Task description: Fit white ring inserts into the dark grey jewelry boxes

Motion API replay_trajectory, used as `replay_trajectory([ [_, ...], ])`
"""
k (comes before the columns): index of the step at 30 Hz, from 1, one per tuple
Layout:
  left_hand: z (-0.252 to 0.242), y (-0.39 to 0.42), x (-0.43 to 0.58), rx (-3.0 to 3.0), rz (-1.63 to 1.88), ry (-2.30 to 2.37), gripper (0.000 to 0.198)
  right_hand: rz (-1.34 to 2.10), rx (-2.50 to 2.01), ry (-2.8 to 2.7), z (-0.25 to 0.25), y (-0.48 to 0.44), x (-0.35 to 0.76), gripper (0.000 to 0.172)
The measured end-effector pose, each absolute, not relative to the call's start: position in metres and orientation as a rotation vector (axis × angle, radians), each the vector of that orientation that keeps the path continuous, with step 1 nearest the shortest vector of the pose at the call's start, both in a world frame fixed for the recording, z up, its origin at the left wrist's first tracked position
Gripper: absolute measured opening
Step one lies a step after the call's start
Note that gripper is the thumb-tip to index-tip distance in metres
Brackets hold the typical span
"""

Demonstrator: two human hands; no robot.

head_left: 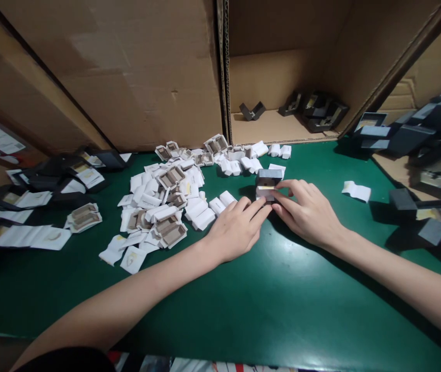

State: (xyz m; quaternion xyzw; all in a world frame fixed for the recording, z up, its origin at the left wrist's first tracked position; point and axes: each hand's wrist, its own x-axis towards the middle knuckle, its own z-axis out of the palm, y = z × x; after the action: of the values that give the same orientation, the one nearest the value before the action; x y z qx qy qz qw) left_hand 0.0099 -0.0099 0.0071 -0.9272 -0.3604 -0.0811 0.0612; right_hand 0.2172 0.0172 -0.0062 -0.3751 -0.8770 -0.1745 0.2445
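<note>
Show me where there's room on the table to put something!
The green table is bare between the person's forearms, and between the right hand and the white scrap. The left (white pile, dark boxes) and far right (more boxes) are crowded.

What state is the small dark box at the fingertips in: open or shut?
Open: the small dark box has its lid raised, and the pale inside shows.
</note>
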Motion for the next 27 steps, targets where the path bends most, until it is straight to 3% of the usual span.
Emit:
replay_trajectory([
  [12,0.0087,-0.0096,0.0106,-2.811,-0.216,-1.093,0.043,-0.188,-1.063,-2.398,-0.0074,0.0172,0.2182,0.028],
  [27,0.0091,-0.0094,0.0104,-2.806,-0.183,-1.095,0.041,-0.238,-1.405,-2.393,-0.0135,0.0155,0.2167,0.052],
])
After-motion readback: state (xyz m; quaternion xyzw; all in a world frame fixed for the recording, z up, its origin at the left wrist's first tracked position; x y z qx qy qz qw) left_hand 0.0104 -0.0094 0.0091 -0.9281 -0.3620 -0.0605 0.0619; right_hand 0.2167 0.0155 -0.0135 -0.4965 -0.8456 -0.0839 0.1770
